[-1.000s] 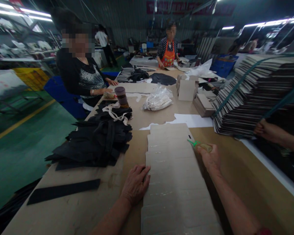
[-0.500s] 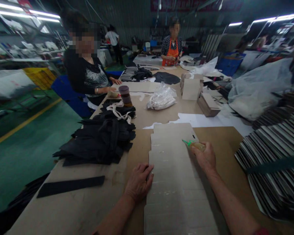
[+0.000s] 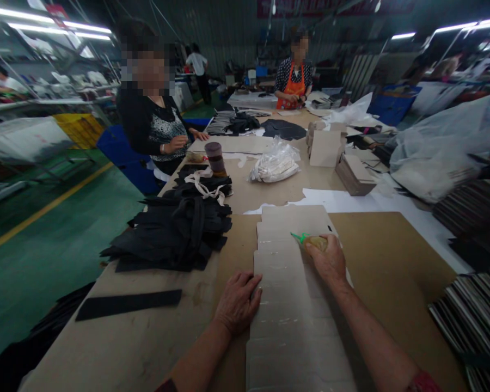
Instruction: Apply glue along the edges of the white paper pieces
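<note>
- A black strip [image 3: 128, 305] lies near the table's [image 3: 118, 354] left edge.
- My left hand [image 3: 239, 302], unclenched, touches the overlapping cards' [image 3: 288, 277] left edge.
- My right hand [image 3: 330, 261] is clamped on a bottle [image 3: 317, 243], its green tip [image 3: 299, 237] over the cards.
- Brown board [image 3: 384, 256] spreads between cards and stacked sheets [image 3: 476, 321].

Garment workshop; cut black fabric [image 3: 175, 231]; worktable [image 3: 139, 348]

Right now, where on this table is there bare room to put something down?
The brown board has a wide bare patch between the right hand and the striped stack. The table is bare between the black strip and the left hand. It is crowded around the black cloth, cup and plastic bag.
</note>
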